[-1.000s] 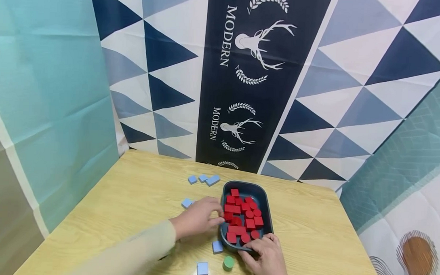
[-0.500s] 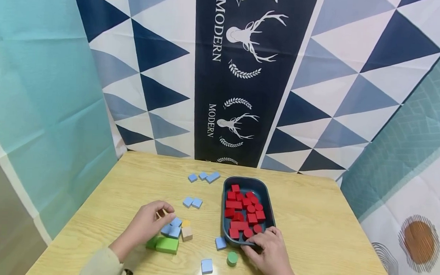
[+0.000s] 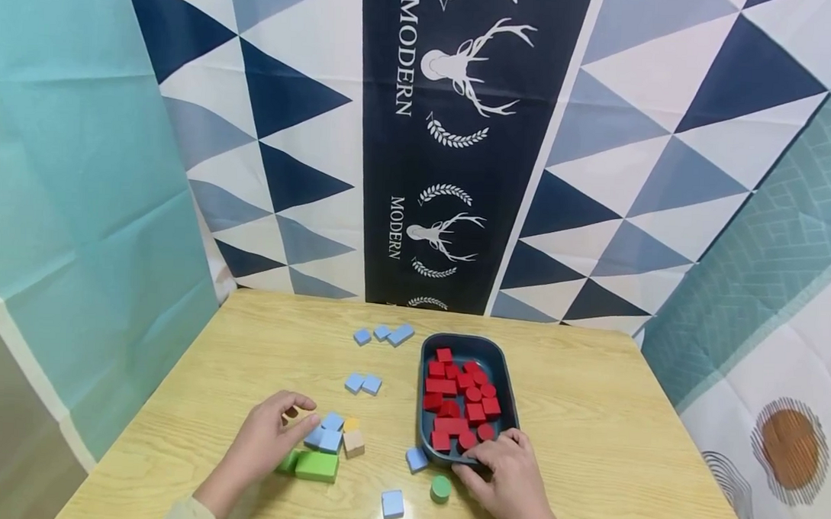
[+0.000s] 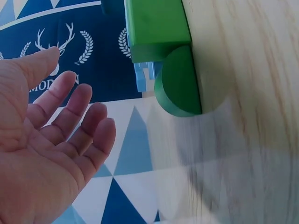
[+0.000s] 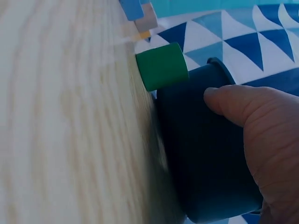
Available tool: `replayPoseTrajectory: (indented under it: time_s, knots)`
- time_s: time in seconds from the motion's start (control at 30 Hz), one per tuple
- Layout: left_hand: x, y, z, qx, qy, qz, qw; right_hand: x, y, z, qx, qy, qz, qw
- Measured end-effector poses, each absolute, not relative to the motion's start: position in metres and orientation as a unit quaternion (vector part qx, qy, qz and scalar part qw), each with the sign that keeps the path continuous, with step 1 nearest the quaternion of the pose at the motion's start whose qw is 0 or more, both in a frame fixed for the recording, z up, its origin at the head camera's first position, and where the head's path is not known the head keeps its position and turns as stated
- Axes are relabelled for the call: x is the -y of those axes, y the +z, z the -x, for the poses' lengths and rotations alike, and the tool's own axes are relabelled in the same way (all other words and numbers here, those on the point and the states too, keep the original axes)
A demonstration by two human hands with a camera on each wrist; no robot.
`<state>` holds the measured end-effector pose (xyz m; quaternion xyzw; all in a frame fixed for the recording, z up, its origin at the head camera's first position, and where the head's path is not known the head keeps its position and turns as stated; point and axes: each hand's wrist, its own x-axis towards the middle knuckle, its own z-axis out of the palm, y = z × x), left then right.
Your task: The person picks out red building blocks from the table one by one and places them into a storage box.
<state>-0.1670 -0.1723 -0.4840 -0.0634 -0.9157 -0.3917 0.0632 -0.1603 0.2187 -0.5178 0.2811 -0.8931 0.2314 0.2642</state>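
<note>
A dark blue oblong tub (image 3: 486,352) with several red blocks (image 3: 450,426) in it stands on the table. At its near right corner my right hand (image 3: 507,476) grips the rim; the right wrist view has the thumb pressed to the outer wall. My left hand (image 3: 265,434) holds nothing and hovers by a cluster at the left, its fingers loosely bent and apart in the left wrist view. That cluster has a green oblong block (image 3: 317,467), a green half-round block (image 4: 180,81), several blue blocks (image 3: 330,440), a plain wooden block (image 3: 354,443) and a yellow piece (image 3: 351,424).
Near the tub's front lie a green cylinder (image 3: 440,489) and two blue blocks, one blue block (image 3: 417,460) close to the tub wall. Two blue pieces (image 3: 363,384) lie mid-table, with several more (image 3: 401,334) farther back. Patterned cloth (image 3: 308,172) hangs behind the table.
My left hand has drawn back from the tub's left side to the cluster at the left, uncovering blue blocks mid-table. My right hand stays on the tub's rim.
</note>
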Motion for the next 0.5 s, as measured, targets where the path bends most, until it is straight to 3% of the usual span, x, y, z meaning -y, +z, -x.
replayPoseTrajectory:
  time_s: [0.2, 0.4, 0.5]
  knots:
    - [0.187, -0.480, 0.170, 0.919, -0.378, 0.084, 0.081, -0.235, -0.508, 0.153, 0.918, 0.248, -0.246, 0.189]
    - [0.222, -0.472, 0.179, 0.932, -0.335, 0.085, 0.113, -0.294, -0.494, 0.171, 0.928, 0.226, -0.205, 0.212]
    - [0.241, -0.469, 0.187, 0.939, -0.311, 0.076, 0.123, -0.333, -0.492, 0.185, 0.952, 0.189, -0.144, 0.194]
